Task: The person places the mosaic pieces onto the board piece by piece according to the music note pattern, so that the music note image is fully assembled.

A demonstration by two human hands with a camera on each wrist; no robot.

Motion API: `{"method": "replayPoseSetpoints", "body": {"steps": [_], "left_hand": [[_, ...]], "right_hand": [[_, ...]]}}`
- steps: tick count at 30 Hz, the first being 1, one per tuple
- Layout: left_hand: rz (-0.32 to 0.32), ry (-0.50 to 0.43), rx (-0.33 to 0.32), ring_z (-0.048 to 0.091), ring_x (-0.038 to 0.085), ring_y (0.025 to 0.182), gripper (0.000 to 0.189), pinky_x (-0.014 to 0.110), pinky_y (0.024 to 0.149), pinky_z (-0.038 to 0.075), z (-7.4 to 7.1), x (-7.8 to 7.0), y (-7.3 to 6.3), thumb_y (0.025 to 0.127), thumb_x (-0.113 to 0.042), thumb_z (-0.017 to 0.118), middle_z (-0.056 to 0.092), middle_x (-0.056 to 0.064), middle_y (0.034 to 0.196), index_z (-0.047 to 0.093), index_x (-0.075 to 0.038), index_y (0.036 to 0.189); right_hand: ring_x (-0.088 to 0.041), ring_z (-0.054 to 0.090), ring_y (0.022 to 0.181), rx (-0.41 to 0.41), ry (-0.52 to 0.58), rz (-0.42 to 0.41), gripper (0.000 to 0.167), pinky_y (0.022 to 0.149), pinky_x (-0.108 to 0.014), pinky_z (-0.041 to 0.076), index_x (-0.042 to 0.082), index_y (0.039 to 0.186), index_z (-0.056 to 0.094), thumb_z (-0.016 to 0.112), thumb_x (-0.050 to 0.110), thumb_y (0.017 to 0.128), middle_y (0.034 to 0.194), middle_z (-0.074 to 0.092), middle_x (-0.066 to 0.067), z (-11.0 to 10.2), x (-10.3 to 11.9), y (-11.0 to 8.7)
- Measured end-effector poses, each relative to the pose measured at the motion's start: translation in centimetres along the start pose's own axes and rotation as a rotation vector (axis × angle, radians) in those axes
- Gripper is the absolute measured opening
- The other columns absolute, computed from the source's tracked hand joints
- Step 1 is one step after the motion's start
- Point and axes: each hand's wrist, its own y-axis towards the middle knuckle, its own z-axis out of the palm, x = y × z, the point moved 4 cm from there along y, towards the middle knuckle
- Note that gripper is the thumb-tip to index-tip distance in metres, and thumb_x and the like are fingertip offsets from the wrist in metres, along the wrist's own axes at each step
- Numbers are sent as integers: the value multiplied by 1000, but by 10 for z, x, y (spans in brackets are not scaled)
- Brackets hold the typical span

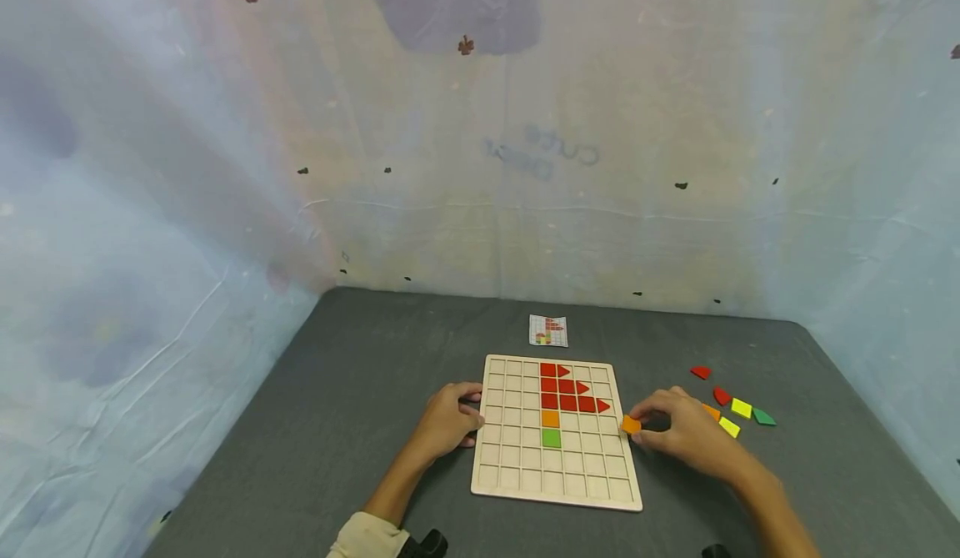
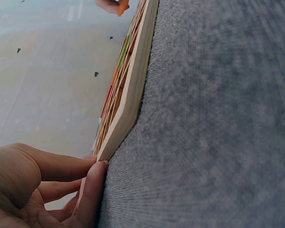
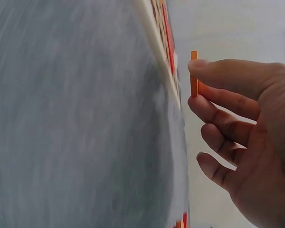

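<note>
The right hand (image 1: 686, 431) pinches an orange square tile (image 1: 632, 424) between thumb and fingertips, its lower fingers loosely bent; the tile stands out at the tips, on the hand's left side, right by the right edge of the wooden grid board (image 1: 510, 479); whether it touches that edge, I cannot tell. The left hand (image 1: 446, 418) grips the board's left edge between thumb and fingers; the held tile is thus well apart from it, across the board's width.

The board lies flat on the dark gray tabletop (image 1: 375, 358), between the two hands; in its cells sit three rows of red tiles (image 1: 567, 403), each row ending in a pointed piece at the right and growing longer toward the near side; below them come one orange tile (image 1: 551, 419) and, beneath that, one green tile (image 1: 551, 438). A small printed pattern card (image 1: 558, 338) lies just beyond the board's far edge.

To the right of the right hand lie loose pieces: two red ones (image 1: 701, 372), two yellow squares (image 1: 741, 408), a green pointed piece (image 1: 764, 417) and an orange piece (image 1: 712, 412) partly hidden by the hand; a pale printed sheet (image 1: 450, 124) hangs behind the tabletop.
</note>
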Motion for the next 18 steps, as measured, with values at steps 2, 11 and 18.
{"method": "replayPoseSetpoints", "body": {"steps": [2,11,18], "left_hand": [[0,-2,1,69,18,91,53,32,57,64,0,0,0,87,6,73,62,19,127,62,7,139],[-11,-4,5,69,19,92,53,34,59,64,0,-1,-1,88,6,74,62,19,128,62,7,140],[-3,-3,5,69,19,92,53,33,58,64,-1,-2,-1,88,5,73,62,19,128,62,7,140]], "right_hand": [[-14,52,98,8,11,7,25,80,-33,48,20,107,80,87,32,86,104,69,9,3,6,3],[-18,54,96,1,16,-52,20,79,-32,48,22,105,79,86,26,86,105,69,9,13,33,12],[-19,54,98,28,51,-99,19,81,-35,48,21,105,77,85,27,89,106,67,8,19,49,17]]}}
